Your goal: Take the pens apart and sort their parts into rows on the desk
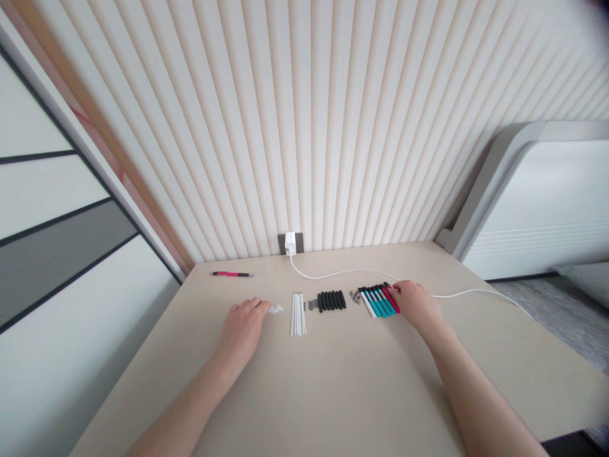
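Observation:
My left hand (pixel 247 316) rests on the table with its fingers bent together, the fingertips at a small pile of white pieces (pixel 275 309). What it pinches, if anything, is hidden. On the right, my right hand (pixel 413 306) has its thumb and fingers closed at the red pen barrel (pixel 391 298), the end of a row of pen barrels. Teal barrels (pixel 381 303) and a white one (pixel 368 304) lie beside it. Between the hands are thin white refills (pixel 298 314), black grips (pixel 332 301) and small grey metal parts (pixel 355 296), with more grey pieces (pixel 313 304) left of the grips.
A pink and black pen (pixel 232 274) lies at the table's back left. From a white charger (pixel 290 244) in the wall socket, a white cable (pixel 333 273) runs behind the parts and off the right edge. The ribbed wall (pixel 304 158) borders the table (pixel 314 393).

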Available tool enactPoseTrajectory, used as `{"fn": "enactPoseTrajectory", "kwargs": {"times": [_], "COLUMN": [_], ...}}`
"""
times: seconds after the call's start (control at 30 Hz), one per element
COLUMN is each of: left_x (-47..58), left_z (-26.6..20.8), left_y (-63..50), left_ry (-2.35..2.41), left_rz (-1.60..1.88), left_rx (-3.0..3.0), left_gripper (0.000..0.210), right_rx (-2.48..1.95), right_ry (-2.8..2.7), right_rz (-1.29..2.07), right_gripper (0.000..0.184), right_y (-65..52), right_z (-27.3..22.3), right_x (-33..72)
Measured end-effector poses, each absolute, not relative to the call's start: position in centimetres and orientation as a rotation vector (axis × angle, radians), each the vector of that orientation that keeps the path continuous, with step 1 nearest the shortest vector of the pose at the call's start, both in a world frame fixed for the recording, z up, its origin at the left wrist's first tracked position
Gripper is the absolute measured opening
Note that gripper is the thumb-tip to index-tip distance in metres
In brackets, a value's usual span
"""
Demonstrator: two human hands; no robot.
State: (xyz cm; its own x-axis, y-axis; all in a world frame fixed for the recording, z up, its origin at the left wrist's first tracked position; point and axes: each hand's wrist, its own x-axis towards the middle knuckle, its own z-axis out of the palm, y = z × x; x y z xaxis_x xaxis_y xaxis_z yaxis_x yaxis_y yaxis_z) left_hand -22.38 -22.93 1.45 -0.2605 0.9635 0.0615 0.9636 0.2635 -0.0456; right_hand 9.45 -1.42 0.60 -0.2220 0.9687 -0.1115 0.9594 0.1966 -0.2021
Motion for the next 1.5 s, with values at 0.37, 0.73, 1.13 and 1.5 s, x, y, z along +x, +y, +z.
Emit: {"fn": "enactPoseTrajectory", "kwargs": {"times": [0.37, 0.73, 1.13, 1.5], "left_x": [-22.6, -19.3, -18.5, -18.6], "left_z": [1.0, 0.6, 0.8, 0.0], "left_y": [-22.8, -22.7, -22.5, -22.2], "left_ry": [-2.393, -1.783, -1.763, -1.795], "left_rz": [-0.059, -0.396, -0.44, -0.363], "left_rx": [-1.813, -2.373, -2.463, -2.41], "left_gripper": [0.034, 0.04, 0.024, 0.017], "right_rx": [-1.971, -1.939, -0.71, -0.627], "right_ry": [-2.449, -2.379, -2.502, -2.542], "right_rz": [0.341, 0.211, 0.147, 0.101], "right_gripper": [0.028, 0.029, 0.029, 0.025], "right_y": [-1.7, -2.6, -9.6, -10.2], "right_z": [0.7, 1.6, -0.5, -1.6], "right_x": [9.5, 9.3, 1.7, 0.1]}}
